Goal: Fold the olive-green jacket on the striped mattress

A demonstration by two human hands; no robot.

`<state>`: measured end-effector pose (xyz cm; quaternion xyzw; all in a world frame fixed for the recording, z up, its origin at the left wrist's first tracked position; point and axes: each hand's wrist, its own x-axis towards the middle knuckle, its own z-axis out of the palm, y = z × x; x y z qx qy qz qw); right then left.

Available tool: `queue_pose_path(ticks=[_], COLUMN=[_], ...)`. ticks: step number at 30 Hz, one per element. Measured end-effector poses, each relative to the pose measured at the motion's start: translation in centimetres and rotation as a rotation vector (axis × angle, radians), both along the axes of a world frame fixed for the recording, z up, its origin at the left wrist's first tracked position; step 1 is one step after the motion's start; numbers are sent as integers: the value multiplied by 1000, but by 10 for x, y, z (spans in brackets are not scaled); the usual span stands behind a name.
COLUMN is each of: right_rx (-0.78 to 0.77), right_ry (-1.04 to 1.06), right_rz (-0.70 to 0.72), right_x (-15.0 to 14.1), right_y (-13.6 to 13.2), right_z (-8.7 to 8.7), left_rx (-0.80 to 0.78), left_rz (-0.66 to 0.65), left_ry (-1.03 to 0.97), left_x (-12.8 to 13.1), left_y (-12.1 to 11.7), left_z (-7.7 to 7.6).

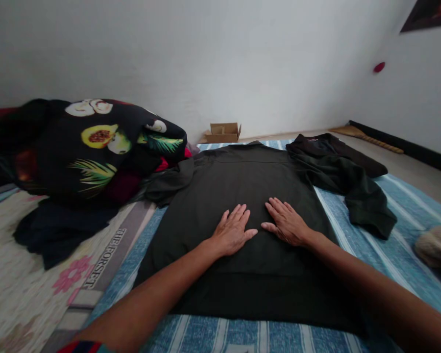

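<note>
Nearest, two bare forearms reach forward across a dark long-sleeved shirt (242,181), spread out on a blue-and-white striped sheet (411,196). Its hem lies towards the person and its collar away, so the long axis runs straight ahead. The left hand (233,230) and right hand (286,223) rest palm down on the middle of the shirt, side by side with a narrow gap between, about equally far up it. Each grip is flattened, fingers extended, with nothing held. At the right edge sits a beige fuzzy item (439,247). The right sleeve (356,191) slants out over the sheet, nearer the right hand; the left sleeve (174,181) bends beside a heap topped by black fruit-print fabric (106,132). Beyond the right sleeve is a folded dark garment (347,154). Farthest, by the white wall (279,68), stands an open cardboard box (223,137); its contents cannot be made out.
</note>
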<state>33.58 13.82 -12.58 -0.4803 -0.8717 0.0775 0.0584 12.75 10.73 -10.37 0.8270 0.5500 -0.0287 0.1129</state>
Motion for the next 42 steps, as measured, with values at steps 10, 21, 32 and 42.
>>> queue_pose_path(ticks=[10,21,32,42], right_rx=[114,176,258,387], right_ry=[128,121,151,216], right_rz=[311,417,345,436], right_x=[5,7,5,13], right_y=[-127,-159,-164,-167], right_z=[2,7,2,-7], left_rx=[267,376,385,328], left_rz=[23,-82,-165,-268], left_ry=[-4,-20,-107,-196], left_x=[-27,-24,-27,-38], left_y=[-95,-137,-144,-148], left_z=[-6,-6,-4,2])
